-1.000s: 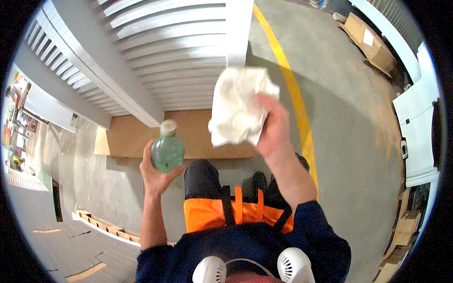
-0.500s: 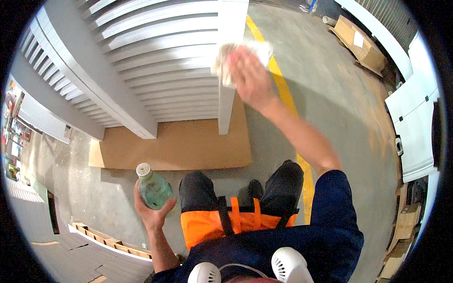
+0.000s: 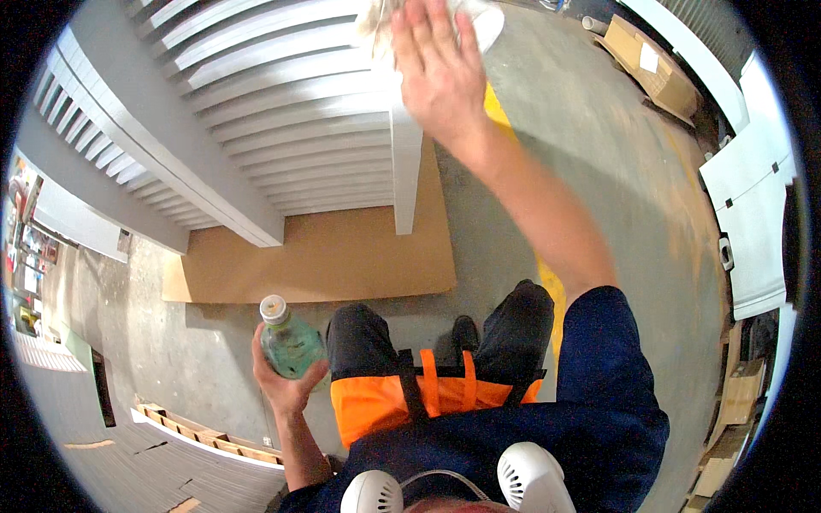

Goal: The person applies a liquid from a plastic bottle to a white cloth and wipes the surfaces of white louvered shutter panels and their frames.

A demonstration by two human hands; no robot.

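A clear, greenish plastic bottle with a white cap is in my left hand. The fingers and thumb wrap round its lower part, and the bottle is tilted beside my left knee. At the top, my right hand presses a white cloth with its fingers laid long over it. The cloth lies at the upper part of the right post of a white slatted shutter-like panel. Part of the cloth is hidden under the hand.
A brown cardboard sheet lies under the panel's feet. A yellow floor line runs along the right. Cardboard and white panels stand farther right. A pallet with stacked grey boards is at lower left.
My right hand has moved up and slightly left along the post with the cloth, its fingers now straighter. The bottle in my left hand has shifted slightly to the right.
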